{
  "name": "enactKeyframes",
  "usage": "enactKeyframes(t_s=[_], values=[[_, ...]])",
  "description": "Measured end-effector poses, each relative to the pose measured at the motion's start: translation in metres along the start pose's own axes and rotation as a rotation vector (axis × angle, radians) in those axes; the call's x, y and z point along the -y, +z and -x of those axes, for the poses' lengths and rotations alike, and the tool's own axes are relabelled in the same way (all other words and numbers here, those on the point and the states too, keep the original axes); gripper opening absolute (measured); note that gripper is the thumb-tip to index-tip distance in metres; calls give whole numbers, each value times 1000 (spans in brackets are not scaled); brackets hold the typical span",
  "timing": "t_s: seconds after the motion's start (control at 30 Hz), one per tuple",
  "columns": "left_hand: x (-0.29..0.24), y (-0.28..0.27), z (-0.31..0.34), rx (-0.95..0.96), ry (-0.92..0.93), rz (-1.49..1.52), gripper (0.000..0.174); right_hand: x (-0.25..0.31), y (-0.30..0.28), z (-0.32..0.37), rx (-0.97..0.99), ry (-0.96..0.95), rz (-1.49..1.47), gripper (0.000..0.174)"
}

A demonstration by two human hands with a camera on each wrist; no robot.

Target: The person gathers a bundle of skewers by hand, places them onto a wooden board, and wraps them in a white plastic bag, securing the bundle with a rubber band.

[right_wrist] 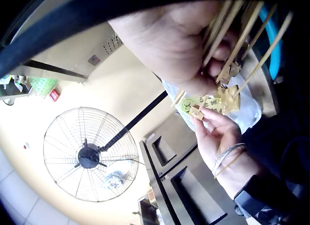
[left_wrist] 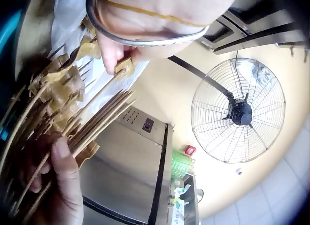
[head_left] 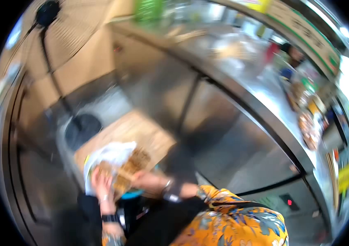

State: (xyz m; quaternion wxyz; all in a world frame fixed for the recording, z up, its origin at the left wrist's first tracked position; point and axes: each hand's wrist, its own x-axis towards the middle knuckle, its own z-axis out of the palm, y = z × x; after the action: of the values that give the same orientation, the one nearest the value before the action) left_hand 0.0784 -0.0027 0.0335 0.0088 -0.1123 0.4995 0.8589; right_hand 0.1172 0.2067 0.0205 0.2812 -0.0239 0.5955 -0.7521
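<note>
My left hand [head_left: 103,184] pinches a small folded piece of what looks like tofu skin [left_wrist: 127,66] at the tip of a bamboo skewer [left_wrist: 94,97]. A bundle of skewers [right_wrist: 242,34] is gripped in my right hand [head_left: 152,181], their bare ends pointing out past the fingers in the left wrist view. Several skewers carry folded brownish-yellow pieces [left_wrist: 68,87]. Beneath the hands lies a white plastic bag [head_left: 115,151] with green print, on a wooden board [head_left: 154,129]. The head view is blurred, and the right palm hides part of the bundle.
A black-framed fan [left_wrist: 240,112] stands beyond the board, its round base [head_left: 82,131] beside the board's far left edge. Steel cabinets [head_left: 219,119] run along the right, topped by a counter [head_left: 272,102] with packaged goods. Something turquoise [head_left: 132,194] shows below the hands.
</note>
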Motion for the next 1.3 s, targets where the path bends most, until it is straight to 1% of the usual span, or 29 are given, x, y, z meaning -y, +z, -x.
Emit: enactKeyframes(t_s=[0.03,0.07,0.1,0.13,0.17,0.27,0.37,0.4,0.5,0.53,0.63,0.67,0.7,0.73,0.77,0.8,0.83,0.87,0.9,0.93,1.0,1.03,1.07,1.17,1.2,1.3], values=[[-3,4,0,-49,-43,-68,30,10,6,9,6,8,-76,10],[3,-8,-6,-58,-101,-29,28,11,11,9,-53,5,-39,12],[6,-18,-13,-50,-148,-4,28,24,16,17,-61,-19,-20,13],[9,-20,-18,-77,-155,-19,29,-6,10,-6,-29,-38,-119,16],[10,-22,-21,-120,-159,-38,31,14,15,5,-72,-17,-29,17],[14,-22,-17,-102,-195,15,34,16,10,8,-47,-35,9,15],[7,-11,-4,-102,-240,13,34,20,14,12,-52,-37,20,13],[2,-1,5,-124,-239,31,32,21,14,11,-58,-42,40,12],[8,-8,4,-69,-277,8,36,20,15,15,-41,-36,-20,12],[8,-6,6,-103,-300,3,30,18,16,14,-44,-23,-42,12],[12,-10,7,-28,-346,-49,30,15,14,13,-58,-38,-76,16],[13,-9,5,-74,-347,-78,32,8,13,8,-102,-49,-56,16],[7,-2,12,-16,-304,-74,35,12,15,12,-108,-33,-51,15],[7,3,16,-16,-230,-50,39,17,10,14,-96,-34,96,15],[6,8,17,-11,-181,-53,40,18,5,17,-28,-76,36,15],[9,5,11,0,-197,24,38,8,-2,9,5,-104,115,14],[9,4,9,-20,-169,60,36,0,-5,6,-77,-68,218,13],[3,9,14,-25,-159,91,35,-1,0,9,-2,-66,-132,14],[-4,12,14,-90,-195,39,37,38,17,26,-68,91,-43,16],[1,7,12,-147,-215,60,38,24,5,19,6,27,135,15],[3,3,9,-193,-232,101,38,27,12,10,27,-4,259,15],[1,8,10,-189,-234,116,38,32,15,15,-26,48,211,14],[-2,12,14,-203,-245,126,22,39,17,22,-91,101,163,14],[1,12,11,-194,-242,130,22,22,9,16,-56,56,91,13],[1,13,9,-186,-247,118,22,36,14,22,-50,86,114,11],[0,15,8,-193,-235,99,20,32,12,17,-39,102,125,9]])
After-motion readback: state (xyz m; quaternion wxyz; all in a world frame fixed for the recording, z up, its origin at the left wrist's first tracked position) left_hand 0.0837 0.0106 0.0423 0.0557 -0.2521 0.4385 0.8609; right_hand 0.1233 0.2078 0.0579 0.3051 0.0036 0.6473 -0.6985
